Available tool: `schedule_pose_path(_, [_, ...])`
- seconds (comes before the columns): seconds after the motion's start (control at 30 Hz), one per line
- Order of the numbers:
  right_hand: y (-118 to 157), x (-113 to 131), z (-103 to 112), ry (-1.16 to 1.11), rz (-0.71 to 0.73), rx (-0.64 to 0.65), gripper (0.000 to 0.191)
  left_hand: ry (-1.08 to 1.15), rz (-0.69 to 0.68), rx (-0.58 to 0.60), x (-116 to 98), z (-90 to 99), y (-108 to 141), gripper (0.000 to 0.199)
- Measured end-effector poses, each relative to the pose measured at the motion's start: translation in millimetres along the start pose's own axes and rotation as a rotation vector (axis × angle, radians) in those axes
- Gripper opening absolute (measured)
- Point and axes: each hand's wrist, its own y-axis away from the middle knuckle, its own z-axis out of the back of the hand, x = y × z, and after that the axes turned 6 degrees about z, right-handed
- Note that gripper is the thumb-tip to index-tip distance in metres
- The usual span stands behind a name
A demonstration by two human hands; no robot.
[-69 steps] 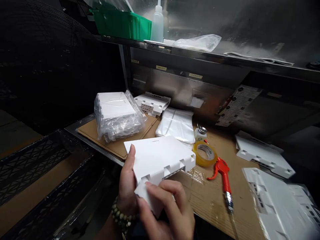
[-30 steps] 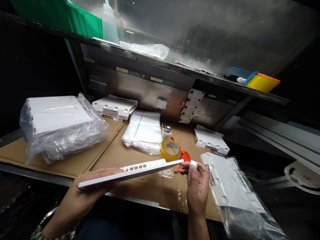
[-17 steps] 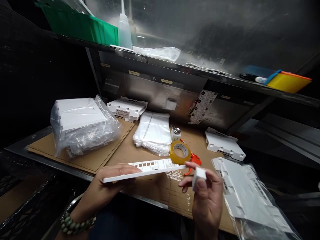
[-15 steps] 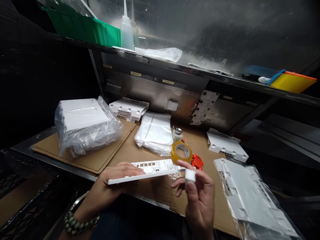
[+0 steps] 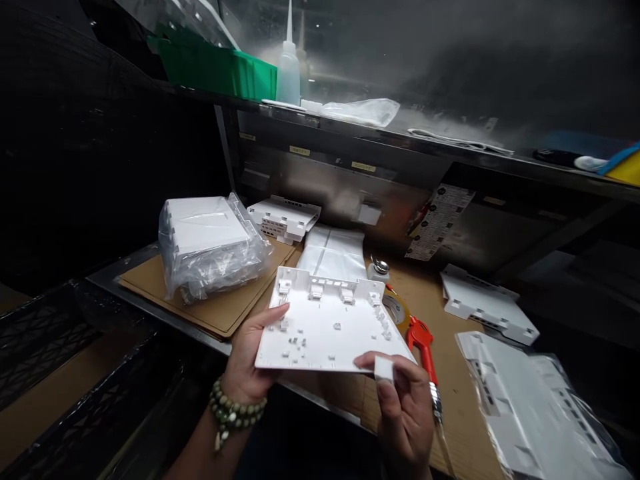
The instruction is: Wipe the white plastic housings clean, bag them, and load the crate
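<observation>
A white plastic housing panel (image 5: 320, 333) is tilted so that its inner face, with clips, small posts and a slotted far wall, shows toward me. My left hand (image 5: 255, 350) grips its left edge, the thumb lying over the inner face. My right hand (image 5: 405, 400) is at the panel's near right corner, its fingertips close against the edge. Between its thumb and fingers is a small white piece (image 5: 384, 369), square in outline; its material I cannot make out. Just beyond that hand lies a red-handled tool (image 5: 421, 337) with a metal collar.
Bagged white panels (image 5: 205, 233) sit on cardboard sheets (image 5: 240, 307) at left. Behind are another white housing (image 5: 285, 217), clear bags (image 5: 333, 250), a pump bottle (image 5: 379, 269) and a tape roll (image 5: 397, 312). At right lie a housing (image 5: 487, 303) and more bagged panels (image 5: 530, 407).
The panel has turned from nearly edge-on to showing its broad inner face. My right hand stays at its right end with the small white piece. The camera view has shifted left.
</observation>
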Motion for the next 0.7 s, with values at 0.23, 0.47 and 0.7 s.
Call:
schedule_pose_path(0.23, [-7,29,-2,0.276,0.131,0.241,0.021,0.045,-0.217,0.075,10,-16.2,6,0.059])
schedule_pose_path(0.47, [4,51,-49,0.228,0.340,0.236,0.023,0.007,-0.396,0.179,26,-24.8,14,0.076])
schedule_pose_path(0.7, [3,50,-49,0.250,0.357,0.248,0.022,0.008,-0.437,0.174,28,-19.3,17,0.074])
